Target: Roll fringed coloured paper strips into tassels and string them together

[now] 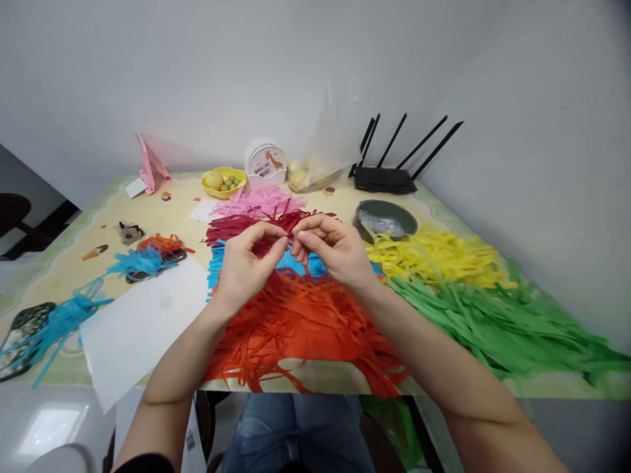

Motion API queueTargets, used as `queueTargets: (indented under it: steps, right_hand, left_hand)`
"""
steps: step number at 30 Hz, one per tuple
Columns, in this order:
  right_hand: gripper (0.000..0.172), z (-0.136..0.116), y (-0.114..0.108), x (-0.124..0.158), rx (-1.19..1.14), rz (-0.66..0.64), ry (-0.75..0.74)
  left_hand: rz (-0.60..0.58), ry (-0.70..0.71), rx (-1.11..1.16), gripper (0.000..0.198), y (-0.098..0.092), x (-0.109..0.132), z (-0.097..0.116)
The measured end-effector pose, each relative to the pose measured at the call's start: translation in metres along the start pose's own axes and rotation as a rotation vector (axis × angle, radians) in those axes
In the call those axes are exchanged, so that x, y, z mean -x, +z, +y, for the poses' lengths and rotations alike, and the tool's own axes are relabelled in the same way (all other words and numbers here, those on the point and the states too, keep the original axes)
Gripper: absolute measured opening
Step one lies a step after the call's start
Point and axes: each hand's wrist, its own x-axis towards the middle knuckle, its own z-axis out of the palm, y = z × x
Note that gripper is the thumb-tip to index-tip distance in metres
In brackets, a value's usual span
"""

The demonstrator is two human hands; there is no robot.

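Note:
My left hand [249,266] and my right hand [341,253] meet above the middle of the table, thumbs and forefingers pinched with the tips nearly touching. A dark red paper strip [274,279] shows under the left fingers and seems to run up into the pinch; its upper end is mostly hidden. Beneath my hands lies orange fringed paper [305,322] in a wide heap. Behind it are blue fringed paper [296,261], partly covered, and dark red fringed paper [227,228]. Pink fringed paper [261,200] lies farther back.
Yellow fringe [444,256] and green fringe [493,322] spread at the right, by a dark bowl [411,220] and a black router [384,179]. A white sheet [142,322] and blue tufts [140,263] lie left. A yellow fruit dish [210,190] stands behind.

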Motion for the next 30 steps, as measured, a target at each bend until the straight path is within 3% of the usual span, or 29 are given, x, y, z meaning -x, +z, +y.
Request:
queueTargets:
  steps: [12,15,20,30]
  right_hand:
    - [0.041,0.002,0.006,0.002,0.028,0.034,0.052]
    - [0.042,0.002,0.008,0.002,0.058,0.047,0.043]
    - [0.042,0.001,0.007,0.001,0.134,0.066,-0.009]
    - [0.043,-0.001,0.004,-0.003,0.065,-0.012,0.083]
  left_hand:
    - [-0.079,0.229,-0.324,0.009,-0.008,0.002,0.000]
    - [-0.116,0.193,-0.241,0.009,-0.007,0.001,-0.001]
    - [-0.064,0.093,-0.159,0.008,-0.002,0.002,-0.003]
    - [-0.203,0.059,-0.032,0.007,-0.011,-0.005,-0.006]
